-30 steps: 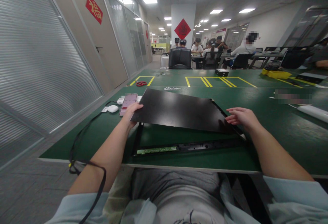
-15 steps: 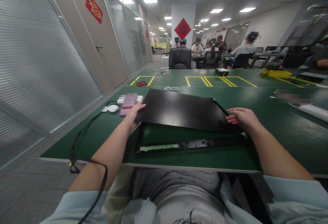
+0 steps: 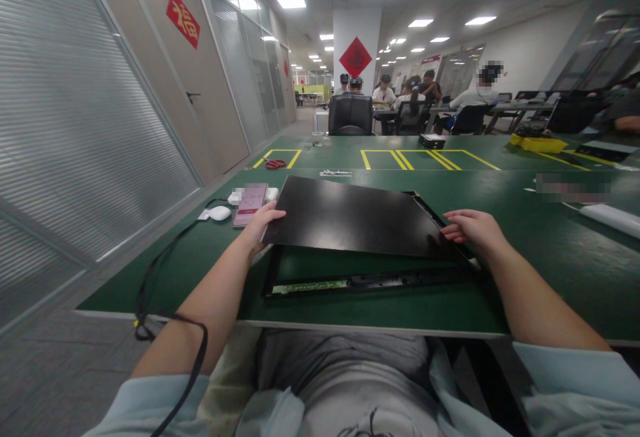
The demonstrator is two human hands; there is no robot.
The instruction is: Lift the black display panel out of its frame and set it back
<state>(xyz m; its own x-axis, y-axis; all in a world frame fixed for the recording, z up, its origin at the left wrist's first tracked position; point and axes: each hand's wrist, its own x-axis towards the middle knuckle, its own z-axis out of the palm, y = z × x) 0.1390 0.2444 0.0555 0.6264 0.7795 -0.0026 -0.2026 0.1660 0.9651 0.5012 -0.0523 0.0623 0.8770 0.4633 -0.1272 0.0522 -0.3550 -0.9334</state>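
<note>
A thin black flat panel (image 3: 350,217), like a display screen, is held tilted over a black rectangular frame (image 3: 400,280) on the green table. My left hand (image 3: 263,224) is closed on the panel's left edge, with the thumb on top. That end is raised above the frame, while the right end rests low near the frame's right side. Beside that right side is my right hand (image 3: 470,229), its fingers loosely stretched toward the frame edge; whether they touch it is unclear. A green circuit strip (image 3: 310,286) shows along the frame's near bar.
Left of the panel lie a phone (image 3: 251,204) and a white rounded device (image 3: 219,213) on a black cable (image 3: 170,250). Red scissors (image 3: 275,164) and small white pieces (image 3: 336,173) sit farther back. A yellow tray (image 3: 537,143) stands far right. People sit at tables beyond.
The panel has shifted slightly left and toward me at its left end, with my left hand moving along. My right hand stays almost where it was.
</note>
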